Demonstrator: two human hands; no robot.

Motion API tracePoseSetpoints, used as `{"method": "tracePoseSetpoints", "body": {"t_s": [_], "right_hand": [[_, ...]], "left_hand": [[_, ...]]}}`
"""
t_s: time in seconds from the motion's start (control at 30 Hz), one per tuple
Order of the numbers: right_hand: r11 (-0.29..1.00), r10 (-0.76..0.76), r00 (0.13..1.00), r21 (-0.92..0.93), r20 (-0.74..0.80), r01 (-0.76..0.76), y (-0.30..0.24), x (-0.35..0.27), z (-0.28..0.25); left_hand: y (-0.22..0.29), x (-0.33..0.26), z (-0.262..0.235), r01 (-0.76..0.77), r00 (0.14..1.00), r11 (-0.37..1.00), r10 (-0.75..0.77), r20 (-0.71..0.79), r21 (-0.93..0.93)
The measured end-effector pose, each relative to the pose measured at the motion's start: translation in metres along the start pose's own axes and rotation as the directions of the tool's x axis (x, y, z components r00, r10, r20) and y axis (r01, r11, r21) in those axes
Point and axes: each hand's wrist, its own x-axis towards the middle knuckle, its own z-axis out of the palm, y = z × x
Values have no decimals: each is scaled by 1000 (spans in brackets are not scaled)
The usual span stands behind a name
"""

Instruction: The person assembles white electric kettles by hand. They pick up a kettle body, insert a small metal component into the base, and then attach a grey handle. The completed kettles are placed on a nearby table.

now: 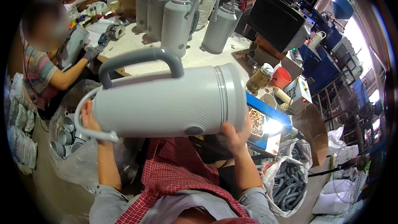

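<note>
Flask, grey, horizontal: left hand grasping its top end, right hand grasping its base; white worktable beyond it.

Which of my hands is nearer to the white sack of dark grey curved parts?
Right. Your right hand holds the grey flask near its base, above and left of the sack in the picture; your left hand holds the other end, farther left.

apron: red, white-checked | sleeves: grey | left hand, right hand: bare
</note>
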Motion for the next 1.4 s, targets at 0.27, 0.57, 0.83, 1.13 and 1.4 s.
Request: {"method": "tracePoseSetpoints", "body": {"t_s": [0.27, 0.57, 0.83, 1.13, 1.4], "right_hand": [[990, 28, 998, 135, 54, -35, -4, 38, 36], [761, 572, 811, 450, -125, -468, 78, 60, -2], [796, 236, 956, 529, 177, -294, 0, 84, 58], [991, -122, 962, 90, 243, 103, 27, 41, 38], [615, 683, 585, 87, 438, -783, 166, 159, 168]], "left_hand": [[14, 41, -21, -103, 994, 994, 101, 47, 36], [29, 30, -5, -146, 989, 989, 146, -10, -31], [36, 26, -8, -193, 981, 981, 193, 2, -34], [19, 42, -39, -96, 995, 992, 94, 23, 86], [92, 106, 71, -678, 731, 713, 630, 263, 178]]}}
